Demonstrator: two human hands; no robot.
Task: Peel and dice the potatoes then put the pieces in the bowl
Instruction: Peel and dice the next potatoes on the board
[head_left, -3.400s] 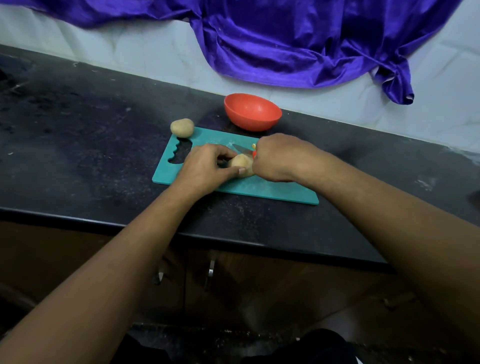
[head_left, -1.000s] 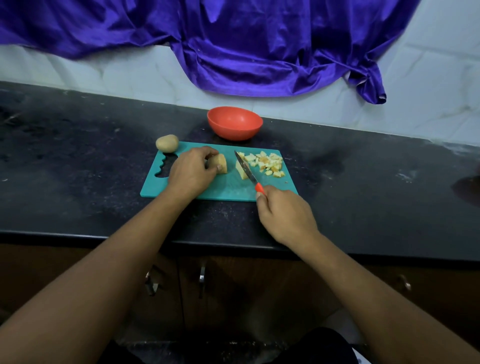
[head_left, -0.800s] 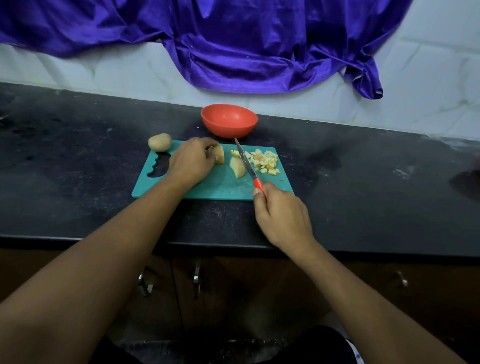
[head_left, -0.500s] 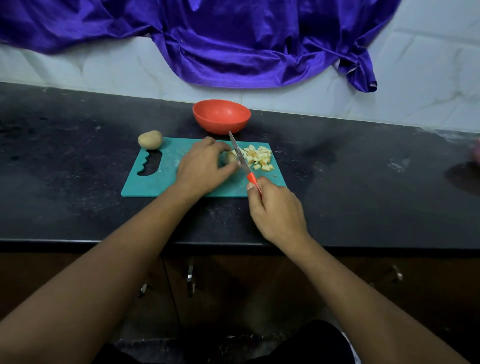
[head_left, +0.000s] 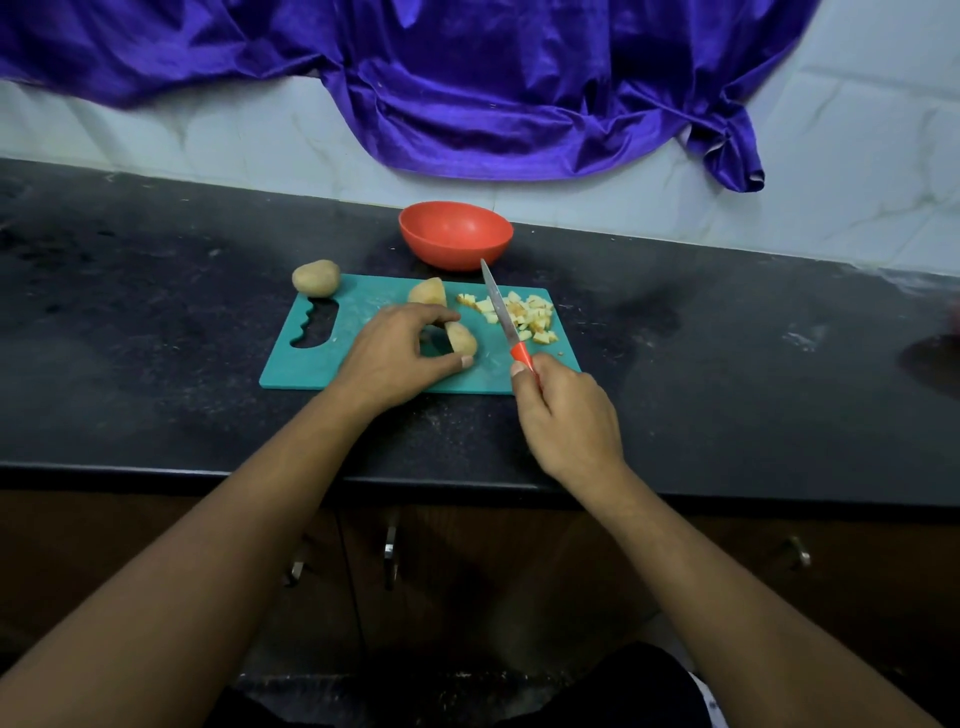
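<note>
A teal cutting board (head_left: 358, 306) lies on the black counter. My left hand (head_left: 397, 353) pinches a potato half (head_left: 462, 338) between thumb and fingers near the board's middle. A second potato half (head_left: 428, 292) lies just behind it. My right hand (head_left: 563, 415) grips the red handle of a knife (head_left: 501, 314), whose blade points away over the board. A heap of diced potato (head_left: 527, 314) sits on the board's right end, beside the blade. A whole potato (head_left: 316, 278) rests at the board's far left corner. The red bowl (head_left: 455, 235) stands behind the board, with nothing visible inside.
A purple cloth (head_left: 467, 88) hangs down the white tiled wall behind the counter. The counter's front edge (head_left: 156, 470) runs just below my wrists, with wooden cabinet doors and metal handles (head_left: 390, 551) underneath. A dark smear (head_left: 932, 364) lies at the far right.
My left hand has uncovered the potato and now pinches one half, pulled toward me, apart from the other half. The knife stays beside the dice. The camera view has shifted a little.
</note>
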